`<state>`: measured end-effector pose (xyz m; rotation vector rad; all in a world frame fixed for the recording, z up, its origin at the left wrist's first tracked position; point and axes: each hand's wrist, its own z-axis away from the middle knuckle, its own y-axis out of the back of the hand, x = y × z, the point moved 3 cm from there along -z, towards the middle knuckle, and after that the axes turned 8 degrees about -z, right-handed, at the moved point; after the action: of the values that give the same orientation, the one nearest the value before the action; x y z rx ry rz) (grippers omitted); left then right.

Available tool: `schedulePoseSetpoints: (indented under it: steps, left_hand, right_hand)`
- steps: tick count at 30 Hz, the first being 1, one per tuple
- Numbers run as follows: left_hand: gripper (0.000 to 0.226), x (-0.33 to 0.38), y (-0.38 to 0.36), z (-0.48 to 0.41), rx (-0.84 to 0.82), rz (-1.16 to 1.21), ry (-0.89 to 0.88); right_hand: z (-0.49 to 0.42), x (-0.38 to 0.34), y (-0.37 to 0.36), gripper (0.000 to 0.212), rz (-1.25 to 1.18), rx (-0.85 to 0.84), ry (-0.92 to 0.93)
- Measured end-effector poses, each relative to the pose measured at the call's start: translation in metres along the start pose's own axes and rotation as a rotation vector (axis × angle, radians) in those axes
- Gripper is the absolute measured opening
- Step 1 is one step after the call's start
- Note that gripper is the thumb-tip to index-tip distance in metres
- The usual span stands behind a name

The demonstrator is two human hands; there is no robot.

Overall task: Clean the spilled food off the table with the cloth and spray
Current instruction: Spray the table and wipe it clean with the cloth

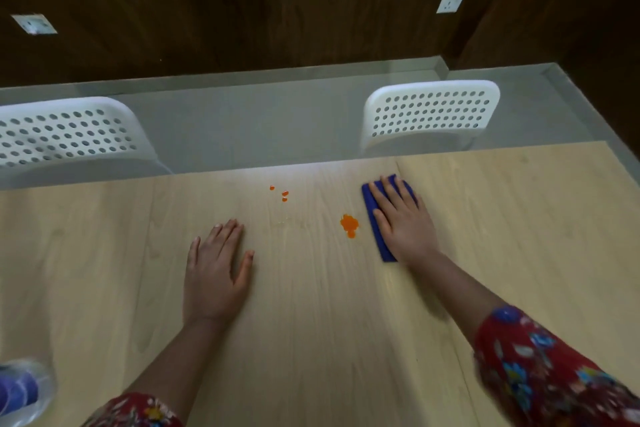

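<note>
Cloth (370, 202): a folded blue pad lying flat on the table (311, 322), right of centre. Its long left edge is just beside the large orange blob (349, 225) and, as far as I can see, not touching it.
Right hand (403, 222): laid flat on top of the cloth, fingers straight and slightly spread, pressing down rather than gripping.
Left hand (214, 267): palm down on bare wood left of the mess, fingers extended, holding nothing. I read it as a brace.
Spill: the blob by the cloth, plus three small orange drops (282, 194) farther back and to the left, well apart from the blob.
Spray: a blurred clear bottle (20, 388) at the near left corner may be it, but I cannot tell for sure.
Step in hand: I judge this to be the wipe at the blob, which looks untouched.
Doing it well: I'd slide the cloth leftward under even palm pressure, so the leading edge gathers the blob instead of riding over it. Then I'd lift at the end of the stroke, turn up a clean face and go for the drops.
Risk: a flat push could drag an orange streak across the pale wood. Scooping inward and spraying afterward should deal with any residue.
</note>
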<state>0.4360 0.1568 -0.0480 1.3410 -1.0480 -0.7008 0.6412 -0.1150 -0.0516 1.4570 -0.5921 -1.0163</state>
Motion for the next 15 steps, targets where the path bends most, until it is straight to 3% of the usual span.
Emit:
schedulePoseSetpoints:
  steps: [5,8,12,15]
  left_hand:
    - [0.058,0.002,0.001,-0.002,0.004,0.007,0.005]
    - [0.058,0.001,0.001,-0.001,-0.007,0.005,0.01]
    - [0.058,0.0,0.001,0.0,-0.008,-0.001,0.02]
    - [0.058,0.001,0.0,-0.001,-0.009,0.0,0.025]
  right_hand:
    - [-0.057,0.033,0.017,0.055,-0.05,0.08,-0.263]
    - [-0.085,-0.008,0.013,0.053,-0.044,0.049,-0.125]
    - [-0.01,-0.034,-0.004,0.056,-0.004,-0.052,0.202]
    - [0.023,-0.002,-0.004,0.055,0.017,-0.031,0.152]
